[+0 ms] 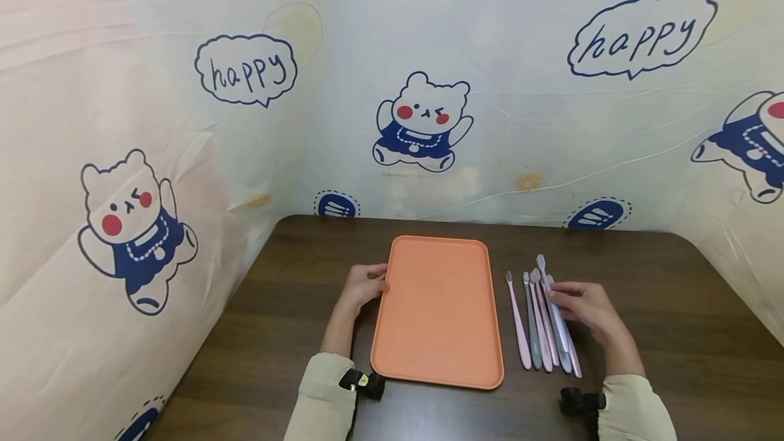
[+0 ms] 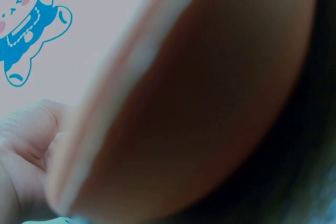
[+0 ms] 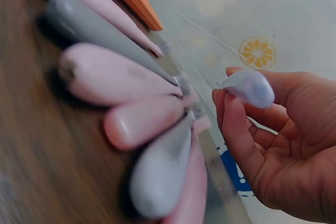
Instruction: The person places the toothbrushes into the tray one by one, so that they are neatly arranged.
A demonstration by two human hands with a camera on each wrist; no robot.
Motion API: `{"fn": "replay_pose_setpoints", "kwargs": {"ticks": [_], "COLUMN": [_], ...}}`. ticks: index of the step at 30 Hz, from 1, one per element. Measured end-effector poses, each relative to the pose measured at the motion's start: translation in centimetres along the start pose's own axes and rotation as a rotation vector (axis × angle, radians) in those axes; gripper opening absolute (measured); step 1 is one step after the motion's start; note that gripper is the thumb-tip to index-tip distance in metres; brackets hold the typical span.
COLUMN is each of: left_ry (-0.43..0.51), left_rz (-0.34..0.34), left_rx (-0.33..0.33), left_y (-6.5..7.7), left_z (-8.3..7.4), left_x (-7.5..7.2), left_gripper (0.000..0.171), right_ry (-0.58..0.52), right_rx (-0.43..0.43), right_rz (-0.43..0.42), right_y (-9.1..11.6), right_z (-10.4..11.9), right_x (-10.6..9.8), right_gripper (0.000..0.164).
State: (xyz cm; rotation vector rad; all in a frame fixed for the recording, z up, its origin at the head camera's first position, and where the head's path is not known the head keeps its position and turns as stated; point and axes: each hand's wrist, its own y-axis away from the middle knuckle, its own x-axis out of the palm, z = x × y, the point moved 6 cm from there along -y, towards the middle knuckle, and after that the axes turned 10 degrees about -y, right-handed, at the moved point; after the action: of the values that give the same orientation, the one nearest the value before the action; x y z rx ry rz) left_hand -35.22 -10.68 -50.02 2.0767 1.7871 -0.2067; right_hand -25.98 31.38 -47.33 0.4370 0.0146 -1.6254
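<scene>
My left hand point(image 1: 363, 286) holds the left rim of an orange tray point(image 1: 437, 312), which lies lengthwise in front of me. In the left wrist view the tray edge point(image 2: 115, 98) looms large and blurred, hiding much of that hand. Between thumb and fingertips, my right hand point(image 1: 584, 305) pinches a pale lavender toothbrush point(image 3: 254, 88), its head pointing away from me. Below and beside it lies a row of toothbrushes: a pink toothbrush point(image 1: 518, 325) set slightly apart at the left, a grey toothbrush point(image 1: 533, 332), and several pink and bluish ones close together.
The dark wooden table point(image 1: 294, 291) extends on both sides of the tray. A light curtain point(image 1: 343, 121) with printed bears and lettering stands behind and around it. Black wrist cameras point(image 1: 370, 385) sit on both pale sleeves, the left one near the tray's front corner.
</scene>
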Motion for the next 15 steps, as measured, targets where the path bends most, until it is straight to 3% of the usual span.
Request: {"fn": "replay_pose_setpoints", "kwargs": {"ticks": [15], "left_ry": [-0.005], "left_rz": [0.008], "left_rx": [0.001], "left_y": [0.2], "left_z": [0.1], "left_x": [0.0], "left_gripper": [0.058], "right_ry": [-0.022], "right_rx": [-0.032], "right_rz": [0.012], "right_y": [-0.2], "right_z": [0.5], "right_x": [1.8], "right_gripper": [0.054]}}
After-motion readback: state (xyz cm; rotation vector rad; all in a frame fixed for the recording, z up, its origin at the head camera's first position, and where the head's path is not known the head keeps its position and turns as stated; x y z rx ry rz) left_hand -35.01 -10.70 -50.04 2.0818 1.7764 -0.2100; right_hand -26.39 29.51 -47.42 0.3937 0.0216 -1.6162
